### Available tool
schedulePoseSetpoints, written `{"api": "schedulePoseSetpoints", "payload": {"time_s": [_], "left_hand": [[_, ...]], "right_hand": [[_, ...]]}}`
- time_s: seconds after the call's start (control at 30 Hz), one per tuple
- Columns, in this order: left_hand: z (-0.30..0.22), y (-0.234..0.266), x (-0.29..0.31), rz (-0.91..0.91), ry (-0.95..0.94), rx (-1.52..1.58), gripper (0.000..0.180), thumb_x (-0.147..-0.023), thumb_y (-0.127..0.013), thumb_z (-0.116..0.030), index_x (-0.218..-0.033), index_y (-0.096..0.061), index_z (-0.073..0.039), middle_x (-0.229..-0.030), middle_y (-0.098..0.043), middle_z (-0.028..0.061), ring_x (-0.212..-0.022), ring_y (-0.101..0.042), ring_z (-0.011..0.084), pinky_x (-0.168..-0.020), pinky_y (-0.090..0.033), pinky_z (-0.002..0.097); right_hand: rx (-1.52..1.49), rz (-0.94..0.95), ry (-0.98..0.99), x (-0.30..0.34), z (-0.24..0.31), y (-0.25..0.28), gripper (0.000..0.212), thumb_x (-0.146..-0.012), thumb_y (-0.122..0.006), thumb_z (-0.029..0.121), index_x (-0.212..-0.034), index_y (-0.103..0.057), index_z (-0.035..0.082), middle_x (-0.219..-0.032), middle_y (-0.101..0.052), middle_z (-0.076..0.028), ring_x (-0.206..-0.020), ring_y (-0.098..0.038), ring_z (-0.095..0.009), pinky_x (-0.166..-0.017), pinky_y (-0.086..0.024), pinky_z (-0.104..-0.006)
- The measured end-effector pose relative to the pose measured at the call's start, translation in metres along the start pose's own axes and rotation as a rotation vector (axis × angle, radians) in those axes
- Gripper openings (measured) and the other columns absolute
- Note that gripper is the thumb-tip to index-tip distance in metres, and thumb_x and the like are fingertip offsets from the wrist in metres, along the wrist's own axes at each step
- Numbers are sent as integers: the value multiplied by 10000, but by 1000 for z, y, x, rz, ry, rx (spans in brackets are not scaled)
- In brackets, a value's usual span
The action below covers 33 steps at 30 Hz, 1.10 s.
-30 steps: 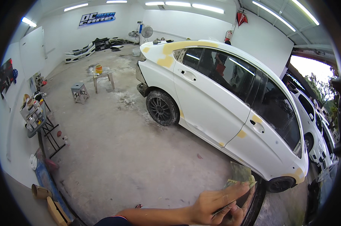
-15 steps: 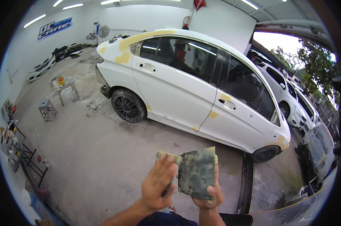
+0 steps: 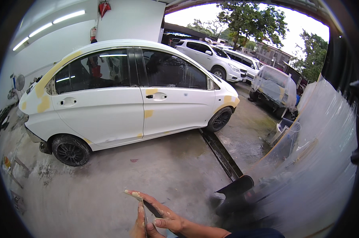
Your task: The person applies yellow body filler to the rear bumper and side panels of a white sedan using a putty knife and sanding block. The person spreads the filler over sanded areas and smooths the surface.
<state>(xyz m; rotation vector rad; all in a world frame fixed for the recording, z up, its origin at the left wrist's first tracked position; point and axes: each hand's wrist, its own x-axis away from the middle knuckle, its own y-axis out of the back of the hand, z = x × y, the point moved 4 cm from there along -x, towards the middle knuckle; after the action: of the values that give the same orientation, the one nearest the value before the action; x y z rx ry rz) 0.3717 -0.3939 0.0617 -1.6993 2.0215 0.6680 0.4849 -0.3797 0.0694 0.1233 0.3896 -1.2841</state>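
Observation:
Low in the picture, my right hand (image 3: 165, 214) is closed on a dark flat mixing board (image 3: 151, 208), which shows nearly edge-on under its stretched fingers. Pale yellow putty smears those fingertips. Just left of it, my left hand (image 3: 139, 224) pinches a thin spreader (image 3: 144, 211), also close to edge-on. The spreader's upper end meets the board near the right fingers. Most of the board's face is hidden from view. Beyond both hands stands a white car (image 3: 104, 115) with yellow filler patches on its doors and rear quarter.
A dark drain channel (image 3: 223, 156) runs across the concrete floor (image 3: 108, 190) near the front wheel. At right hangs a translucent plastic sheet (image 3: 318, 150), with a black cylindrical object (image 3: 237, 190) low beside it. A covered car (image 3: 272, 87) and a white SUV (image 3: 207, 59) stand outside.
The view has swung right, so the car sits further left. The board has turned from face-on to nearly edge-on, and both hands are lower and closer together.

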Motion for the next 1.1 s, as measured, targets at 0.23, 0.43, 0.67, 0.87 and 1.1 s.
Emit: {"api": "schedulePoseSetpoints", "payload": {"time_s": [0.23,0.43,0.67,0.87,1.1], "left_hand": [[14,14,-16,-292,252,308,631,-1093,-423,-386,-1477,-402,115,-1490,-479,228,-1372,-474,342,-1137,-379,438],[-18,-8,14,-141,-114,260,623,-1090,-434,-320,-1524,-305,108,-1551,-392,269,-1429,-408,366,-1171,-339,448],[-99,-102,112,274,-271,36,473,-1029,-559,-226,-1464,-505,-49,-1405,-576,269,-1295,-577,431,-1065,-483,469],[-159,-133,179,516,-457,155,424,-914,-634,-16,-1337,-625,0,-1240,-672,275,-1151,-674,409,-965,-548,427],[-189,-159,208,228,-7,232,398,-973,-554,-48,-1358,-580,53,-1284,-657,272,-1133,-671,451,-935,-555,465]], "right_hand": [[253,72,10,70,2,-38,918,-790,-523,117,-1626,-151,42,-1693,-115,-186,-1572,-93,-316,-1263,-50,-439],[-173,-375,-136,150,13,-16,941,-920,-561,187,-1640,38,94,-1703,-72,-130,-1570,-79,-235,-1260,-35,-372],[-123,-587,343,220,60,-12,897,-931,-626,506,-1575,-153,99,-1626,-214,-145,-1504,-230,-298,-1206,-211,-429],[-205,-698,416,301,112,12,1023,-897,-601,683,-1586,-202,41,-1580,-343,-231,-1457,-362,-337,-1210,-237,-447],[204,-630,433,343,130,2,579,-1070,-512,336,-1510,-412,-27,-1530,-453,-263,-1438,-420,-329,-1191,-281,-405]]}}
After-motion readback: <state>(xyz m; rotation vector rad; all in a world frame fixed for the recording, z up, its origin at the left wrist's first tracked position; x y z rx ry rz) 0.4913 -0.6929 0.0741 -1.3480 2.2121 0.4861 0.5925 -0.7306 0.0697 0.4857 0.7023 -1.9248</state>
